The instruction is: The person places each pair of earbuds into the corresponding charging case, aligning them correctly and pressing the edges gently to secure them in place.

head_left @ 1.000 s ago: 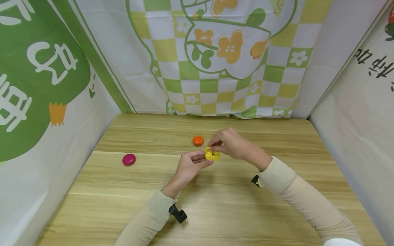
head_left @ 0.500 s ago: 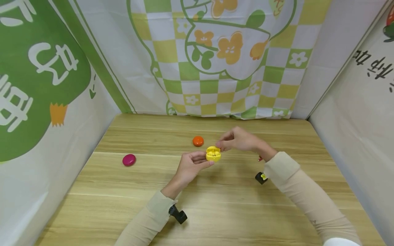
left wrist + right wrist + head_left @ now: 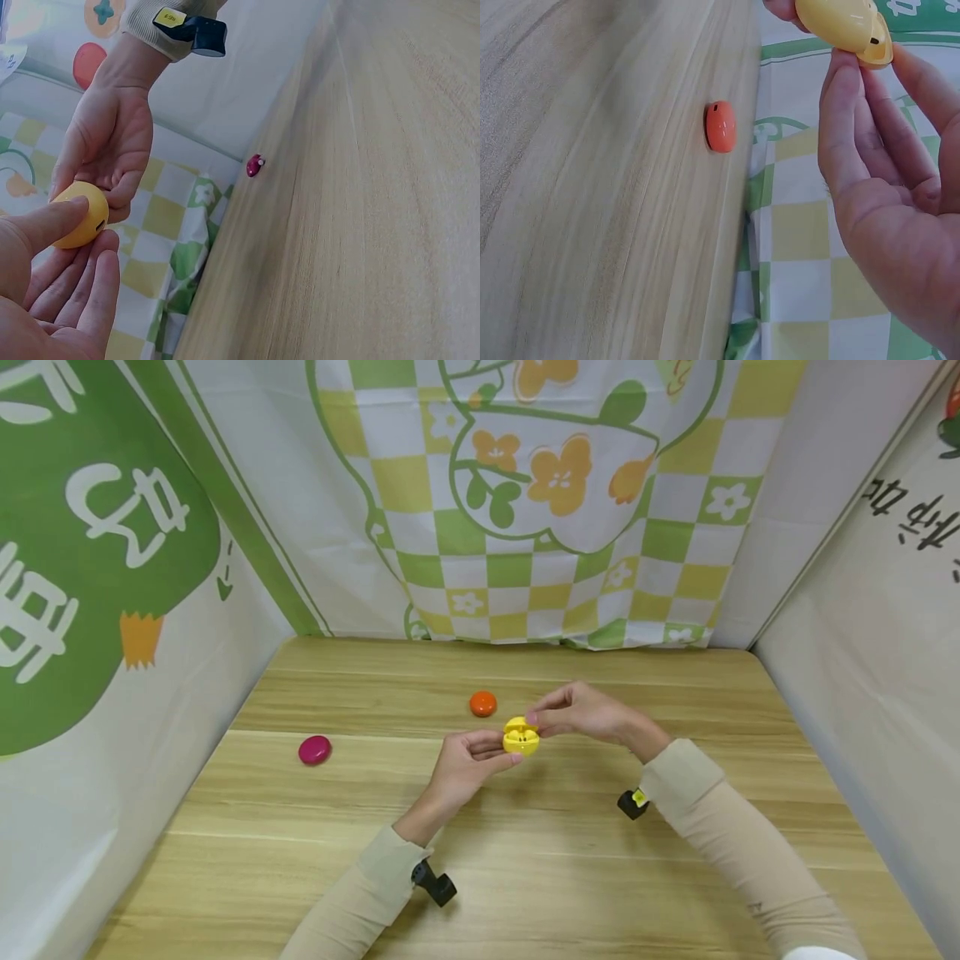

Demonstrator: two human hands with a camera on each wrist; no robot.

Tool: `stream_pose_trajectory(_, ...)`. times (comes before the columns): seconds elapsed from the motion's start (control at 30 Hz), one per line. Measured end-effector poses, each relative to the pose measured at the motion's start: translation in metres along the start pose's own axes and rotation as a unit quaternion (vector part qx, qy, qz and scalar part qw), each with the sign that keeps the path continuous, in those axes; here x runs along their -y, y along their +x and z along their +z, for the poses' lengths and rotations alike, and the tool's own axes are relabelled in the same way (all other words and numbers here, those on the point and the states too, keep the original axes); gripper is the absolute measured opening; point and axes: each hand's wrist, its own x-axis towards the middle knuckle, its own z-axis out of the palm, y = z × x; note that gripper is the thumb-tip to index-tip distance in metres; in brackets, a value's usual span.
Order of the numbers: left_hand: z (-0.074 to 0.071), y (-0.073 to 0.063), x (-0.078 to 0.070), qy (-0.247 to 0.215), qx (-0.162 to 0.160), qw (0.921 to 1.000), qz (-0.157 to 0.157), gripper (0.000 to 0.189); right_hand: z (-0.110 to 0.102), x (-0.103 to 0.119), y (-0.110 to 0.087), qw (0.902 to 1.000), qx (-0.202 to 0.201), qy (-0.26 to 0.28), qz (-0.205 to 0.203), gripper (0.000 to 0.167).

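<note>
A yellow earbud case is held above the table with its lid raised, and yellow earbuds seem to sit inside. My left hand grips the lower shell from the left, thumb on the near side. From the right, my right hand pinches the raised lid between thumb and fingers. In the left wrist view the case shows its smooth underside with a small dark slot, between both hands. The earbuds are hidden in both wrist views.
On the wooden table, an orange rounded case lies behind the hands and a magenta one lies to the left. A small red object with a white spot shows in the left wrist view. Printed cloth walls enclose the table.
My right fingers were over the inside of the case, then drew back to the right. They now hold the lid's right edge. My left hand has stayed in place with the case.
</note>
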Motion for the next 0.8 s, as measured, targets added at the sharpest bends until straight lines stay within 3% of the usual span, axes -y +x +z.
stream_pose_trajectory(0.37,-0.001,0.000,-0.001,-0.018,-0.007,0.9998,-0.010,0.037,0.005,0.003,-0.005,0.9952,-0.043,-0.069,-0.054,0.032)
stream_pose_trajectory(0.8,-0.003,0.001,-0.002,-0.015,-0.012,0.9998,-0.007,0.037,0.013,-0.001,-0.004,0.9791,-0.085,-0.107,-0.151,0.019)
